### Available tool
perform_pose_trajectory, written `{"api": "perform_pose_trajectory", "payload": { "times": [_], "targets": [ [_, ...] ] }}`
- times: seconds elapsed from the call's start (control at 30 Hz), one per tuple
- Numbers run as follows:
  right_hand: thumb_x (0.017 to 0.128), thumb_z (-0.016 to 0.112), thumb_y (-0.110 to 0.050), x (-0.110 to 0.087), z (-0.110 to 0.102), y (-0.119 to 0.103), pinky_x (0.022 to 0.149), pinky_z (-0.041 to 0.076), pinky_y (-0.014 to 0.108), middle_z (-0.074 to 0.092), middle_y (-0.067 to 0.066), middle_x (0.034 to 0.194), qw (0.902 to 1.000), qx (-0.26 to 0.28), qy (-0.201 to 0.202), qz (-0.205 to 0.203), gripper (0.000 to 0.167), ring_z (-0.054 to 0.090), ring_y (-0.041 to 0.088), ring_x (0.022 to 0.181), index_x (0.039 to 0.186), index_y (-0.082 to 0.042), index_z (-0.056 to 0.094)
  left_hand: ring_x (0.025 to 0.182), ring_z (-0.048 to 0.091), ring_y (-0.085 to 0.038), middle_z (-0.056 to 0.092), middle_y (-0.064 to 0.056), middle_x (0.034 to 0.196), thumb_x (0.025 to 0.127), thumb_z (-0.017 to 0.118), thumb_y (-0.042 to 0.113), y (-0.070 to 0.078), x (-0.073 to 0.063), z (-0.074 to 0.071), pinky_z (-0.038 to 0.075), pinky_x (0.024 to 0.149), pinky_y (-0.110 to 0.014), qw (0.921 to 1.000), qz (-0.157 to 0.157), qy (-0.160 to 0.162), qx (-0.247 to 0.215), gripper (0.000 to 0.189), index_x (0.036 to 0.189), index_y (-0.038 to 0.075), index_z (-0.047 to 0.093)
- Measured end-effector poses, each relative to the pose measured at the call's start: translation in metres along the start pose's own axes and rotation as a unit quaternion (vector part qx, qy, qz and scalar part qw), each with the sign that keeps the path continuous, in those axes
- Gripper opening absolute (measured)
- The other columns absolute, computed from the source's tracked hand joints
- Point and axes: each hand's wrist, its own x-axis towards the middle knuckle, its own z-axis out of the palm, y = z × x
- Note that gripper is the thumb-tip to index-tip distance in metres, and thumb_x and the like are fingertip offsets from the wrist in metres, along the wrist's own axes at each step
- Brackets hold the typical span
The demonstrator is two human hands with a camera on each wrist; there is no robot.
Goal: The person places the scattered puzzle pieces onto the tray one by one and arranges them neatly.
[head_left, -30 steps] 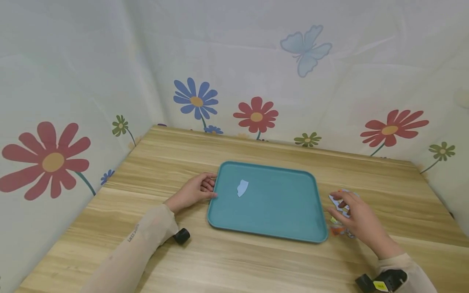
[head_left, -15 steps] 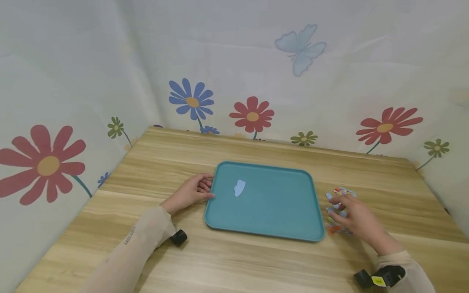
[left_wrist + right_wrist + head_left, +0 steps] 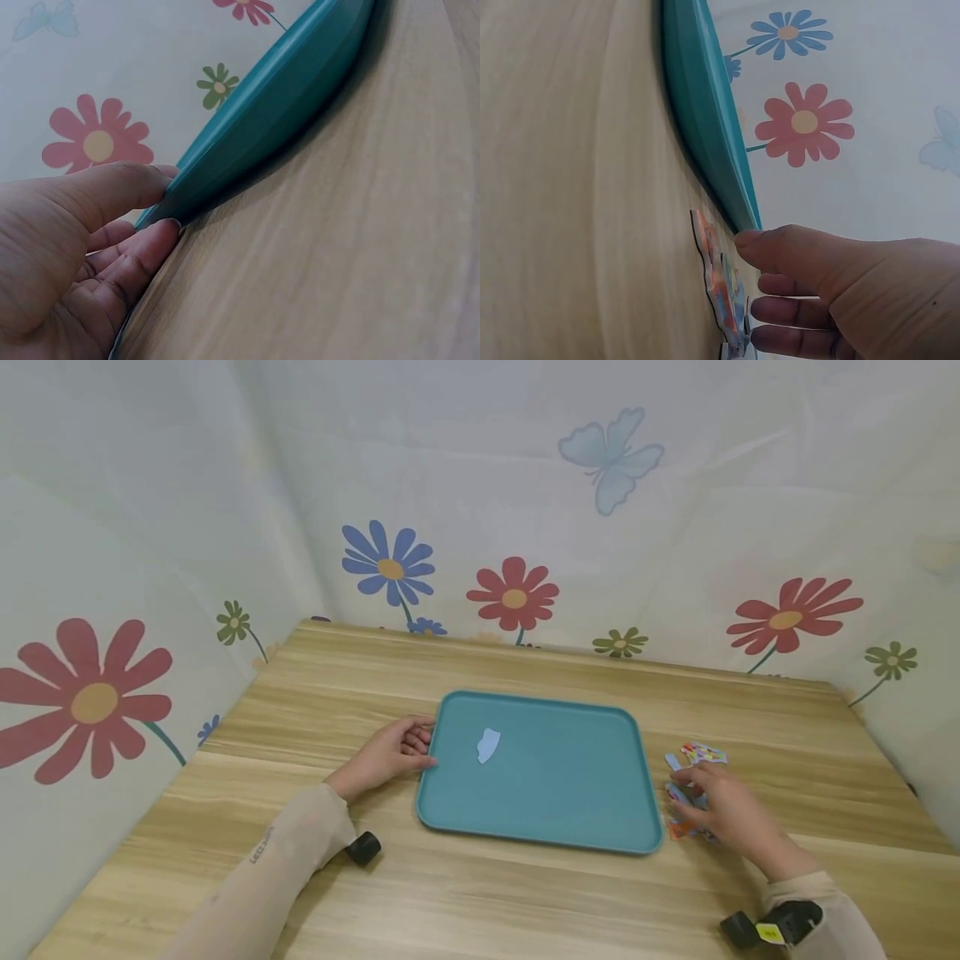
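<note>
As the left wrist view shows closely, left hand (image 3: 381, 756): fingers pinching teal tray (image 3: 547, 793) at its edge. Right hand (image 3: 738, 814): fingers apart, partly hiding printed pieces (image 3: 703, 752) on bench (image 3: 487, 910). Pale-blue piece (image 3: 488, 746): on tray, head view only. Tray: cut off in both wrist views.

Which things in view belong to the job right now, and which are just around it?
Apparently part of the job:
teal tray, its edge held by the left hand
pale blue piece on the tray
printed pieces beside the tray, at the right hand

Apparently just surroundings:
wooden table
floral backdrop
black wrist devices
</note>
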Motion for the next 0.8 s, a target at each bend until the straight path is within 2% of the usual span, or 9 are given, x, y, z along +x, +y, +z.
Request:
{"api": "perform_pose_trajectory", "payload": {
  "times": [0.27,0.33,0.5,0.57,0.8],
  "targets": [
    [0.079,0.077,-0.021,0.001,0.003,0.001,0.062,0.048,0.028,0.061,0.003,0.091,0.9998,-0.021,-0.004,0.006,0.031,0.056,0.014,0.077,0.103,-0.003,0.069,0.095,0.058,-0.022,0.058,-0.018,0.113,0.083,0.075,0.009,-0.001,0.0,0.0,0.05,0.079,-0.018,0.9999,0.01,-0.004,-0.012,0.065,0.139,-0.004,0.043],
    [0.08,0.077,-0.021,0.001,0.004,0.001,0.061,0.046,0.027,0.06,0.002,0.089,0.9997,-0.022,-0.009,0.009,0.03,0.054,0.012,0.076,0.103,-0.003,0.07,0.096,0.058,-0.023,0.057,-0.02,0.113,0.084,0.074,0.007,0.008,-0.003,-0.002,0.05,0.079,-0.018,0.9999,0.008,-0.005,-0.01,0.064,0.139,-0.006,0.043],
    [0.08,0.078,-0.021,0.001,0.004,0.0,0.061,0.045,0.027,0.059,0.001,0.089,0.9997,-0.017,-0.01,0.013,0.029,0.053,0.012,0.076,0.102,-0.004,0.07,0.097,0.058,-0.026,0.057,-0.022,0.114,0.084,0.072,0.004,0.009,-0.003,-0.002,0.049,0.078,-0.018,1.0,0.002,-0.005,-0.004,0.065,0.139,-0.008,0.041],
    [0.079,0.078,-0.02,0.001,0.005,0.0,0.062,0.046,0.027,0.059,0.001,0.089,0.9998,-0.017,-0.005,0.011,0.029,0.054,0.013,0.077,0.101,-0.003,0.069,0.097,0.058,-0.024,0.057,-0.021,0.115,0.084,0.073,0.006,-0.001,0.0,0.0,0.049,0.078,-0.017,1.0,0.004,-0.004,-0.007,0.066,0.14,-0.006,0.041],
    [0.079,0.079,-0.02,0.001,0.007,0.001,0.063,0.045,0.029,0.058,0.002,0.087,0.9998,-0.021,0.002,0.008,0.032,0.051,0.012,0.076,0.101,-0.001,0.066,0.096,0.057,-0.022,0.057,-0.019,0.115,0.084,0.074,0.009,-0.001,0.0,-0.001,0.049,0.078,-0.017,0.9998,0.008,-0.005,-0.018,0.066,0.14,-0.004,0.043]
  ]
}}
